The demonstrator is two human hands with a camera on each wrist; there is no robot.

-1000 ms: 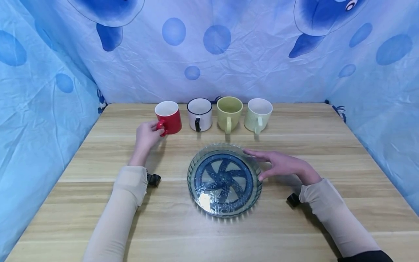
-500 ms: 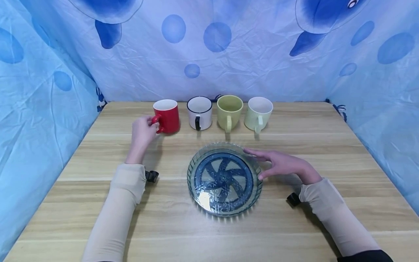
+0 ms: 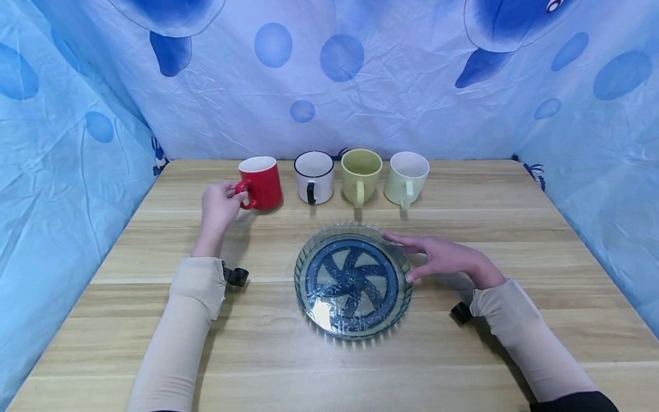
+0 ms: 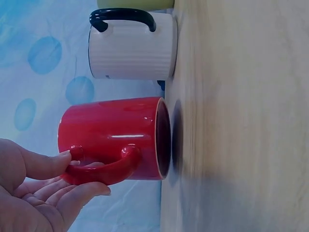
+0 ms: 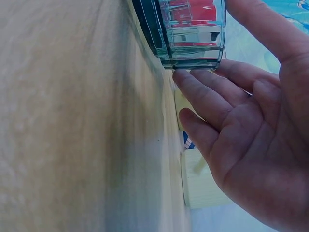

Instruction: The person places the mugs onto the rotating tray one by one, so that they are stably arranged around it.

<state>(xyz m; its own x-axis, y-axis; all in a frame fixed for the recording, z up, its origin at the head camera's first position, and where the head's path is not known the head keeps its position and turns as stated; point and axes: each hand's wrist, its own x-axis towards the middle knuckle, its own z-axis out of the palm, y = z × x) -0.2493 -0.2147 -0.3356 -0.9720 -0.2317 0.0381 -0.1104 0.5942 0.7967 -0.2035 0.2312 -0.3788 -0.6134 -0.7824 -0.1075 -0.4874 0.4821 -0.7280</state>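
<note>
My left hand point(image 3: 220, 207) pinches the handle of a red mug point(image 3: 266, 186) with a white inside, at the left end of a row of mugs. In the left wrist view the red mug point(image 4: 111, 135) tilts slightly, and its dark underside shows above its shadow on the table. A round glass dish point(image 3: 352, 333) with a blue pinwheel pattern lies in the middle of the table. Against its right rim rest the fingertips of my right hand point(image 3: 445, 260), with the thumb spread apart. The right wrist view shows those fingers point(image 5: 203, 96) nearly straight at the dish's side.
Right of the red mug stand a white mug point(image 3: 315, 183) with black rim and handle, a yellow-green mug point(image 3: 360, 180) and a pale green mug point(image 3: 407, 182). A blue curtain point(image 3: 391, 114) hangs behind the wooden table point(image 3: 329, 377).
My left hand has shifted left with the red mug, which sits slightly farther from the white mug. Its handle has turned more to the left. The right hand stays at the dish.
</note>
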